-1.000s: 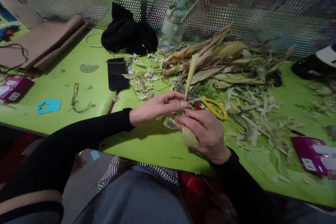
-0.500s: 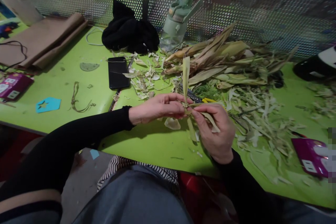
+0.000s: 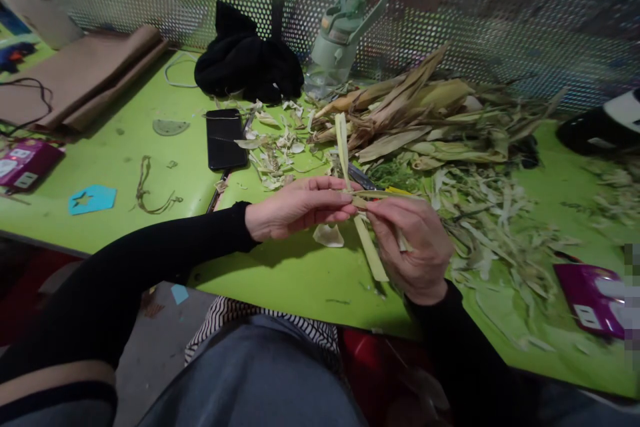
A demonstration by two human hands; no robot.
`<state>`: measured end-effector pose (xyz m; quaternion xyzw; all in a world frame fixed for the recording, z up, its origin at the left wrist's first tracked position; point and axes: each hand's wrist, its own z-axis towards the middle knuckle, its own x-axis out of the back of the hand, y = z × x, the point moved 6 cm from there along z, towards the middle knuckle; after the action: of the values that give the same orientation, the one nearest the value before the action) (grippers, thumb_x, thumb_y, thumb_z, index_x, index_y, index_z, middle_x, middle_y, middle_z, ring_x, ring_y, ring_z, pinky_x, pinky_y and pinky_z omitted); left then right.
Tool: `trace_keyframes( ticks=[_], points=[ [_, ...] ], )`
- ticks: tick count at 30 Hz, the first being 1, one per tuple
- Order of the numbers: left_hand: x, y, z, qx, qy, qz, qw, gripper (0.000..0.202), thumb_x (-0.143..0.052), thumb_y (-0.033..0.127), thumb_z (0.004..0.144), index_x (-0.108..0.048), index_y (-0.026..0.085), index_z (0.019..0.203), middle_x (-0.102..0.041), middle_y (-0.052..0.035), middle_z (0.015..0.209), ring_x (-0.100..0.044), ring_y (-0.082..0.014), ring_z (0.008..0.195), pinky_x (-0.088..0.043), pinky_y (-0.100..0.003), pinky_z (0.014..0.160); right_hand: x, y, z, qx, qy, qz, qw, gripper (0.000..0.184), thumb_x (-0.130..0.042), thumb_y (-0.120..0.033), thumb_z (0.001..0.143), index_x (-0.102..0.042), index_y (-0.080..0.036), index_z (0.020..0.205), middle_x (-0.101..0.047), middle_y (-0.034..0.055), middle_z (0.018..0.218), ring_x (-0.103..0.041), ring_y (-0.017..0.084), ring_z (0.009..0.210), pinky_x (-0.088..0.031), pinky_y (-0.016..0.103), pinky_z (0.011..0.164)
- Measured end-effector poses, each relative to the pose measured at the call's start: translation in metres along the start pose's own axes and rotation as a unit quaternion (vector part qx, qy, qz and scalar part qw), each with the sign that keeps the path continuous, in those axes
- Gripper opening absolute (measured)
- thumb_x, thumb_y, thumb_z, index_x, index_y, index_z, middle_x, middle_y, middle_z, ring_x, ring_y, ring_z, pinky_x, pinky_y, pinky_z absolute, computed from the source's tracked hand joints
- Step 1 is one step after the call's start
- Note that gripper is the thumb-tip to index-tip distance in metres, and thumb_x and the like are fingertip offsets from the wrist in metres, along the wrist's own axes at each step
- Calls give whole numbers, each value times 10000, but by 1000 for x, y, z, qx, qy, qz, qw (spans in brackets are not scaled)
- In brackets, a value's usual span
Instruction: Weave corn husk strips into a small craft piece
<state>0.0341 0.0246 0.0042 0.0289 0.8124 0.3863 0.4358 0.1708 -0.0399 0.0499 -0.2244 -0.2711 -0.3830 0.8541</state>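
Note:
Pale strips of corn husk (image 3: 371,250) cross each other between my hands, one pointing up and away, its lower end slanting down to the right. My left hand (image 3: 305,205) is closed on the strips where they cross, thumb on top. From the right, my right hand (image 3: 415,240) pinches a strip close to that crossing, its fingertips almost meeting the left ones. Below the left fingers a loose piece of husk (image 3: 329,235) lies on the green table (image 3: 280,280). Behind my right hand, a yellow-handled tool (image 3: 399,191) is partly hidden.
A heap of dry corn husks (image 3: 400,107) lies at the back, with shredded husk (image 3: 485,213) to the right. Beyond my left hand are a phone (image 3: 227,139), a black cloth (image 3: 247,60) and a water bottle (image 3: 333,47). Purple boxes (image 3: 593,299) sit at either side.
The upright strip has tilted to the left, and its lower end now reaches further down and right. My right hand has turned slightly and still pinches close to the left fingertips.

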Motion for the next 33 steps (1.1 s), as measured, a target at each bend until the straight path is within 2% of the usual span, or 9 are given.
trace_keyframes(
  ticks=[5,9,13,18,21,24,28,31,33],
  points=[
    [-3,-2,-1,11,-10,-1,1000,138,-546,42,930,-672,94,947,-707,-18,748,-674,-36,649,-544,-121,681,5,-14,0,160,-4,-111,981,293,-737,-149,835,-674,-271,1094,-742,24,928,-681,194,854,-557,324,761],
    [-2,-2,-2,-41,6,46,998,21,-639,118,899,-635,99,889,-659,16,721,-633,-34,615,-517,-153,662,4,-20,0,181,4,-139,974,238,-751,-162,834,-684,-253,1043,-737,10,919,-657,166,850,-536,296,762],
    [-2,-2,-2,-63,15,76,995,71,-657,121,880,-602,107,922,-667,21,765,-611,-34,612,-507,-205,709,2,-25,-2,202,9,-138,970,266,-784,-161,801,-695,-205,1048,-738,34,902,-638,176,851,-519,309,768],
    [-3,-3,-2,-63,4,88,994,85,-593,102,916,-579,114,999,-700,-8,820,-644,-60,684,-510,-283,836,3,-22,-5,196,18,-121,973,252,-787,-189,804,-710,-306,1014,-762,-21,908,-651,167,827,-529,309,760],
    [-3,-6,0,-47,-8,123,991,104,-578,102,921,-579,113,1024,-680,5,778,-656,-71,703,-513,-282,834,1,-12,-4,116,0,-35,993,181,-745,-217,839,-713,-305,994,-773,-7,891,-688,186,801,-545,346,732],
    [-4,-4,1,-75,-33,209,975,132,-565,113,918,-584,113,1049,-674,0,781,-668,-91,754,-518,-268,817,-4,6,-4,-66,-17,77,995,71,-683,-250,886,-717,-254,948,-763,20,854,-703,191,752,-559,359,689],
    [-8,3,-4,-143,-41,404,903,229,-541,122,901,-601,126,1122,-711,-45,918,-676,-135,860,-513,-271,815,-18,25,-13,-305,-49,192,932,177,-694,-381,878,-677,-214,931,-745,18,837,-692,169,685,-555,301,597],
    [-10,6,-8,-162,-23,506,847,258,-569,185,891,-606,128,1140,-714,-50,923,-653,-142,809,-501,-264,754,-22,27,-15,-366,-57,219,903,259,-741,-430,827,-631,-205,896,-728,13,816,-683,172,693,-559,300,608],
    [-10,7,-9,-168,-11,526,834,282,-634,263,867,-613,127,1113,-696,-34,864,-621,-132,741,-485,-252,697,-24,27,-15,-384,-65,228,892,282,-750,-447,812,-615,-207,874,-714,7,786,-666,165,662,-548,293,586]
  ],
)
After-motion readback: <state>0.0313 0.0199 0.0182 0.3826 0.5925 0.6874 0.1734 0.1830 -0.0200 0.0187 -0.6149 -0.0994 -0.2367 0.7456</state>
